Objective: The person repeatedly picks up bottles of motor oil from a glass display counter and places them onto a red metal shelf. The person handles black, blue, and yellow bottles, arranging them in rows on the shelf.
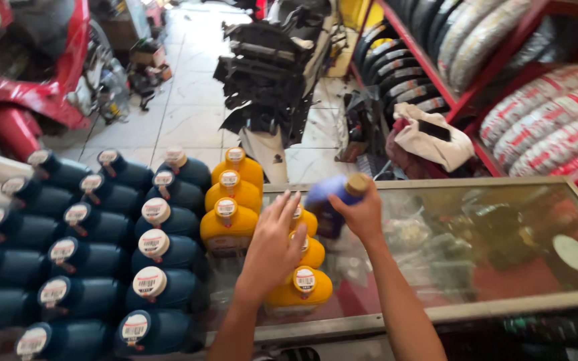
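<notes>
The right hand [362,214] is closed round a blue bottle [329,204] with a tan cap, holding it tilted just above the glass counter [503,267], seemingly so it can be steered by its upper body; the left hand [274,244] lies open, fingers spread, over the yellow bottles [229,220] standing on the glass, apparently to steady them. To the left stand rows of dark blue bottles [162,254], caps up; wrapped tyres [543,127] fill the red rack beyond.

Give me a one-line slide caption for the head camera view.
Right hand grips a blue plastic bottle; left hand rests over yellow plastic bottles on a glass counter.
</notes>
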